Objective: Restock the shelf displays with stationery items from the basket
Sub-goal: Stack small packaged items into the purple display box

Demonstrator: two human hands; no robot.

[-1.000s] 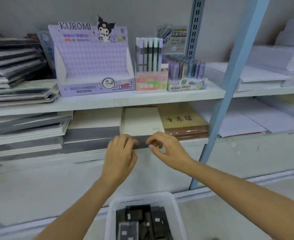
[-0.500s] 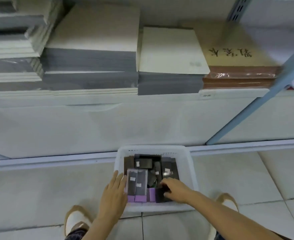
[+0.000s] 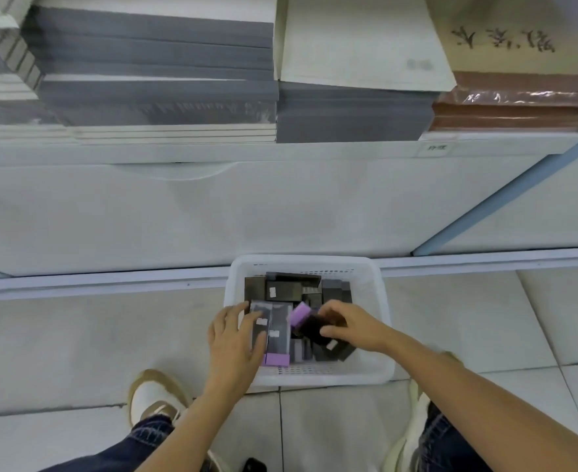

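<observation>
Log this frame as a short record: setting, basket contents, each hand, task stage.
setting: white basket on tiled floor, below a shelf of paper stacks
contents: dark boxes, some purple-ended
left hand: rests on a long dark box at the basket's left side
right hand: grips a tilted purple-ended box
stage: picking stock from the basket

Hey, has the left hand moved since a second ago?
Yes. The left hand dropped from the shelf edge down into the basket, now resting on the boxes at its left side.
</observation>
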